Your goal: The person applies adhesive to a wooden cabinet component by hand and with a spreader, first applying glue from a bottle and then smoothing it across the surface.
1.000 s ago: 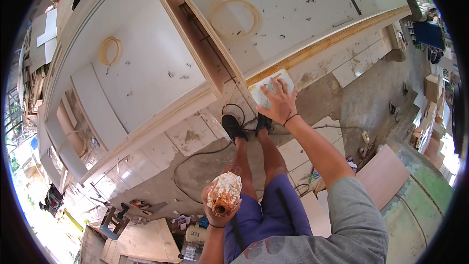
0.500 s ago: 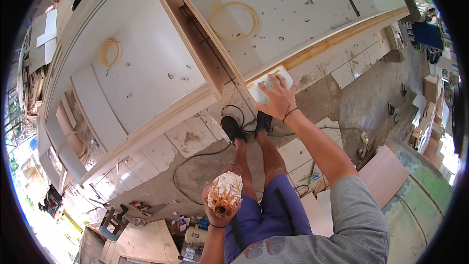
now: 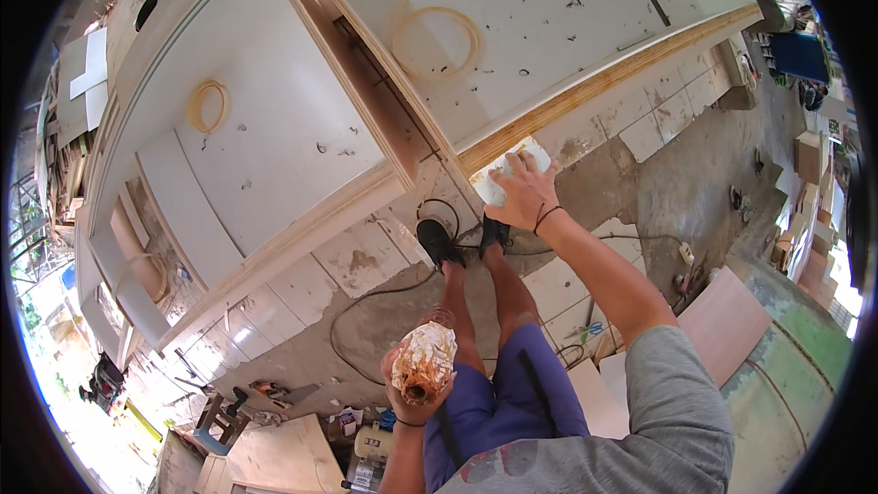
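My left hand point(image 3: 398, 384) is wrapped round a bottle-like container point(image 3: 426, 357) with a crinkled, whitish covering stained orange-brown; its dark round opening faces up toward me. Out in front, my right hand point(image 3: 529, 192) grips a flat white rectangular piece point(image 3: 494, 185) with yellowish smears, fingers over its top and thumb at the near side. That piece is next to the bare wooden front edge point(image 3: 585, 108) of a large white-panelled cabinet point(image 3: 512, 0); I cannot tell whether they touch. The piece's underside is hidden.
Coils of pale edging strip point(image 3: 208, 107) lie inside the cabinet bays. A dark cable point(image 3: 340, 334) loops over the broken-tiled floor near my shoes point(image 3: 439, 242). Boards point(image 3: 720, 325) are at the right; tools and a wooden panel point(image 3: 285, 457) are at the lower left.
My right hand and the white piece have shifted slightly toward me, uncovering more of the wooden edge. My left hand still holds the container. The view has shifted slightly.
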Demonstrator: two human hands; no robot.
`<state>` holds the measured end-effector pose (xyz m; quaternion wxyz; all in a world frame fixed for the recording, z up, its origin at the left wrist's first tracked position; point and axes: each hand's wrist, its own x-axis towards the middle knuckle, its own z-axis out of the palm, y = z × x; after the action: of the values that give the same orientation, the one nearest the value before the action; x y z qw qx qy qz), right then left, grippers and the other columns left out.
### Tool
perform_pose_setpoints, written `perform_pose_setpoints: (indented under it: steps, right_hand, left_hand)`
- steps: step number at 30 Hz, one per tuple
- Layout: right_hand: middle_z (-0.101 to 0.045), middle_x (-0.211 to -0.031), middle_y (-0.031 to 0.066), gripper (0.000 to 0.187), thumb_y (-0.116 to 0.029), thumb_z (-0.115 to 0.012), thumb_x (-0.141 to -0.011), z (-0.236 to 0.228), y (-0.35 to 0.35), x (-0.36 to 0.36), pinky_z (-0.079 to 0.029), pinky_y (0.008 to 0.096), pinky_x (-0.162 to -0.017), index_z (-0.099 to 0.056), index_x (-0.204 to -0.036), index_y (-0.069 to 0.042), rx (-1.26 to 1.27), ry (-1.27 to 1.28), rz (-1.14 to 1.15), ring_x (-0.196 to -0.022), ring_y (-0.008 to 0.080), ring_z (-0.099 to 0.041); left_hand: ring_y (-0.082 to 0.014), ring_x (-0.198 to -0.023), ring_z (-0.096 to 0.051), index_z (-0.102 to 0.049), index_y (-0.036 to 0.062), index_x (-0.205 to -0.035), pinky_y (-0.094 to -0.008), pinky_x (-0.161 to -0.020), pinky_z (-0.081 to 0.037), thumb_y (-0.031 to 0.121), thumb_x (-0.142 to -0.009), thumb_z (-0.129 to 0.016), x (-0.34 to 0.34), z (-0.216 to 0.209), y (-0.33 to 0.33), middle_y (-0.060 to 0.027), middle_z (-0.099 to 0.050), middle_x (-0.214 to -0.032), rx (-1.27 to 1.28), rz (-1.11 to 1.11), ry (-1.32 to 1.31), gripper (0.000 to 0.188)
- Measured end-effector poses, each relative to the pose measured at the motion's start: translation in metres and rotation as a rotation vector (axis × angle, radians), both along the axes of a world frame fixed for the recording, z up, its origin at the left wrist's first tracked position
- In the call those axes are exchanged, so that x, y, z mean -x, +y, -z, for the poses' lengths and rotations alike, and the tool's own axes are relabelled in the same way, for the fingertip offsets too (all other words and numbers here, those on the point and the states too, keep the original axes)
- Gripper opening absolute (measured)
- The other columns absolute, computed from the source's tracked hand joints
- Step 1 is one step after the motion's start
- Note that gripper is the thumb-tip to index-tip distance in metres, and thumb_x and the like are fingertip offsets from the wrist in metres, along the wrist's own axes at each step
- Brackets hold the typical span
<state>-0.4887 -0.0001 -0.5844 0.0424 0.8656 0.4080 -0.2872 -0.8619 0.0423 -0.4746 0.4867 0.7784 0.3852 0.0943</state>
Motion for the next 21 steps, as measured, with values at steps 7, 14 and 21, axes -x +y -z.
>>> perform_pose_setpoints:
  steps: [7,14,21]
  right_hand:
    - [-0.044,-0.143,0.0142,0.067,-0.055,-0.071,-0.068,0.009,-0.002,-0.005,-0.022,0.0787,-0.099,-0.063,-0.127,-0.023,-0.116,-0.055,0.056,-0.138,0.0340,-0.034]
    - [-0.044,-0.144,0.0124,0.065,-0.056,-0.070,-0.068,-0.013,-0.015,-0.011,-0.022,0.0782,-0.100,-0.065,-0.125,-0.025,0.004,0.064,0.081,-0.137,0.0330,-0.035]
    - [-0.044,-0.147,0.0081,0.065,-0.055,-0.075,-0.067,-0.009,-0.089,-0.125,-0.023,0.0677,-0.106,-0.064,-0.126,-0.028,-0.140,-0.143,0.161,-0.140,0.0310,-0.034]
  left_hand:
    - [-0.0324,-0.119,-0.051,-0.032,0.0031,-0.136,-0.0436,-0.101,-0.044,0.027,-0.062,-0.091,-0.013,-0.005,0.001,-0.0177,-0.046,-0.131,-0.025,0.064,0.043,0.098]
    - [-0.0316,-0.121,-0.050,-0.030,0.0014,-0.137,-0.0419,-0.102,-0.044,0.028,-0.061,-0.091,-0.010,-0.011,0.003,-0.0170,-0.043,-0.133,-0.094,0.143,0.163,0.101]
    - [-0.0314,-0.122,-0.049,-0.033,0.0004,-0.136,-0.0415,-0.103,-0.043,0.029,-0.062,-0.091,-0.016,-0.011,0.002,-0.0177,-0.043,-0.134,-0.158,0.203,0.195,0.099]
